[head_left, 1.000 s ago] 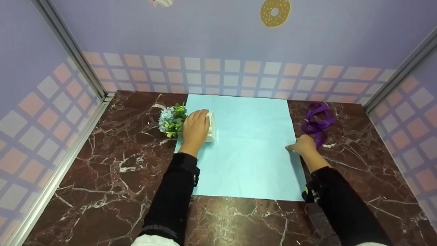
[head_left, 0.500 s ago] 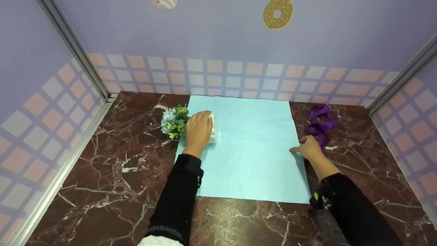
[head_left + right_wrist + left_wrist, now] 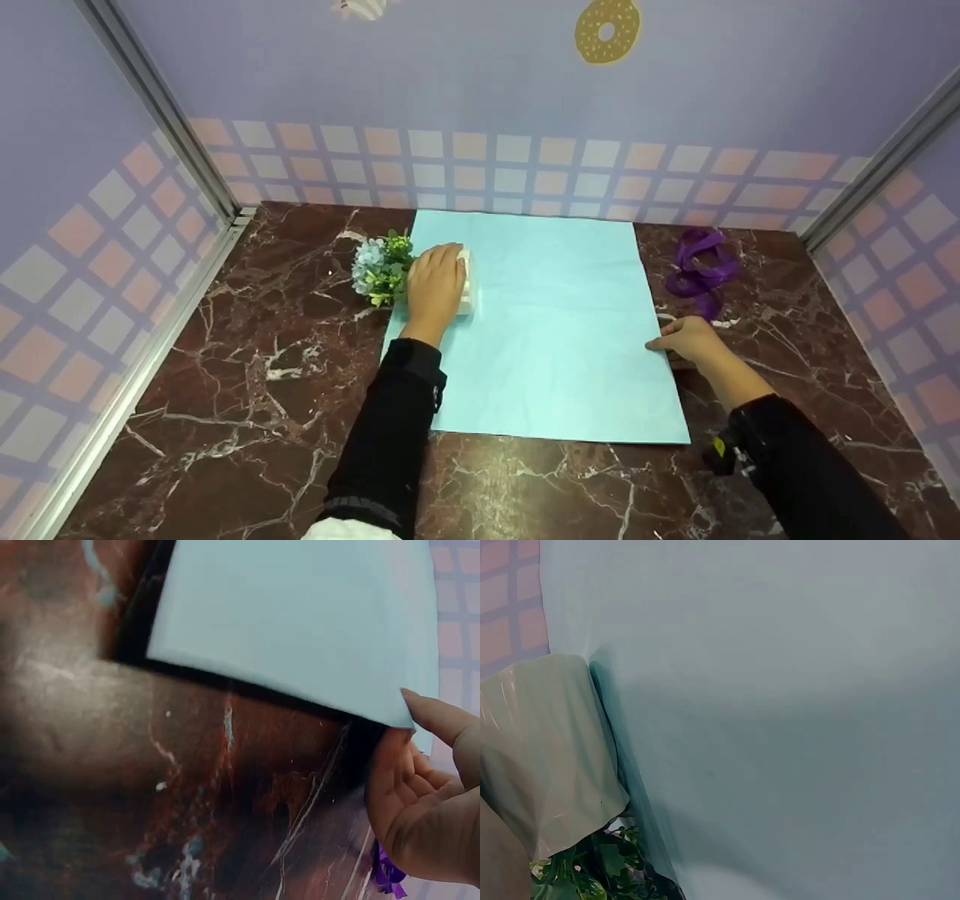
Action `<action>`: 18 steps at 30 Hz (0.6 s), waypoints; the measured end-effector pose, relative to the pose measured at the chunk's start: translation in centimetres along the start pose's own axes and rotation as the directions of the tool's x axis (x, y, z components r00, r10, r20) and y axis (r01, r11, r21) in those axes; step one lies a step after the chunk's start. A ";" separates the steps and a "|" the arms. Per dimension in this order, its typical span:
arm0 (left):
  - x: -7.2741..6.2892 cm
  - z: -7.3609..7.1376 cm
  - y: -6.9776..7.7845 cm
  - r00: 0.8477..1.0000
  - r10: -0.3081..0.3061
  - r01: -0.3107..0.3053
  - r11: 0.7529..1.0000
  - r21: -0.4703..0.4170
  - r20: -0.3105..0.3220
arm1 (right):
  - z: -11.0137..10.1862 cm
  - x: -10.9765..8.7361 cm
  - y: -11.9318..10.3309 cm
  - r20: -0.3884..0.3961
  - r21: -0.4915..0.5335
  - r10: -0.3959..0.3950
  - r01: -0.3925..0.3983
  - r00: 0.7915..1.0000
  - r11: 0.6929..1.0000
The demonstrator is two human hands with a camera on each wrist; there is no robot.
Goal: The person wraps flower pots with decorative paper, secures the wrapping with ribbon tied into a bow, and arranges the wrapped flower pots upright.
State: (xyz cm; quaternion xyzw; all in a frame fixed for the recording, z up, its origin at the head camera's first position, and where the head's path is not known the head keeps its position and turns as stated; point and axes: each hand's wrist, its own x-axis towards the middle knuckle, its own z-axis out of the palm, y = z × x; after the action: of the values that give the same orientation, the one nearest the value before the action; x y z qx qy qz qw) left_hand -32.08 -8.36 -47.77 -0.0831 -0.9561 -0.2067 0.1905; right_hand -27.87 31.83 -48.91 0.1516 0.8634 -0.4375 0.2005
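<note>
A sheet of light blue wrapping paper [image 3: 562, 330] lies spread on the marbled table. On its left part, a small white pot [image 3: 467, 281] lies on its side, its blue flowers and green leaves [image 3: 375, 270] pointing left past the paper's edge. My left hand [image 3: 435, 289] grips this pot from above and covers much of it; the left wrist view shows the pot's side [image 3: 551, 742] and some leaves [image 3: 604, 866]. At the right edge of the sheet, my right hand [image 3: 691, 339] pinches the paper between thumb and index finger. That edge [image 3: 292, 694] is raised off the table in the right wrist view.
A loose purple ribbon [image 3: 703, 262] lies on the table [image 3: 277, 420] beyond my right hand. Patterned panels [image 3: 480, 90] enclose the table at the back and both sides.
My right hand has moved to the right and nearer to me; it now pinches the paper's edge, which has come up. The left hand stays on the pot.
</note>
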 end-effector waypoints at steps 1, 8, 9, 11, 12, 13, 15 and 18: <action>0.0 0.0 0.0 1.000 0.000 0.000 1.000 -0.001 0.000 | -0.1 -0.1 -0.1 -0.003 -0.015 -0.011 0.011 1.000 1.000; 0.0 -0.1 0.2 1.000 0.002 -0.002 1.000 0.010 0.007 | -1.4 -1.5 -1.3 -0.039 -0.139 -0.136 0.129 0.990 0.982; 0.0 -0.1 0.2 1.000 0.003 -0.003 1.000 0.014 0.004 | -1.5 -1.8 -1.5 -0.046 -0.143 -0.152 0.144 0.987 0.979; -0.1 -0.2 0.2 1.000 0.002 -0.002 1.000 0.020 0.003 | -1.8 -2.4 -2.2 -0.060 -0.136 -0.179 0.170 0.982 0.976; -0.1 -0.2 0.2 1.000 0.002 -0.002 1.000 0.022 0.005 | -1.9 -2.6 -2.5 -0.066 -0.126 -0.187 0.178 0.980 0.976; -0.1 -0.2 0.3 1.000 0.003 -0.003 1.000 0.021 0.004 | -2.0 -2.9 -2.9 -0.070 -0.116 -0.194 0.185 0.978 0.976; -0.1 -0.2 0.3 1.000 0.007 -0.007 1.000 0.018 -0.002 | -2.3 -3.5 -3.6 -0.084 -0.093 -0.212 0.204 0.974 0.975; -0.2 -0.1 0.2 1.000 0.014 -0.014 1.000 0.009 -0.011 | -2.8 -4.1 -4.5 -0.102 -0.069 -0.237 0.231 0.966 0.970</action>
State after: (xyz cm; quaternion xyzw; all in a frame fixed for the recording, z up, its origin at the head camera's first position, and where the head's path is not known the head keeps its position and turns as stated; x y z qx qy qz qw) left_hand -31.86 -8.27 -47.65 -0.0877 -0.9553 -0.2017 0.1977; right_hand -26.82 31.18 -42.28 0.0666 0.8970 -0.4245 0.1038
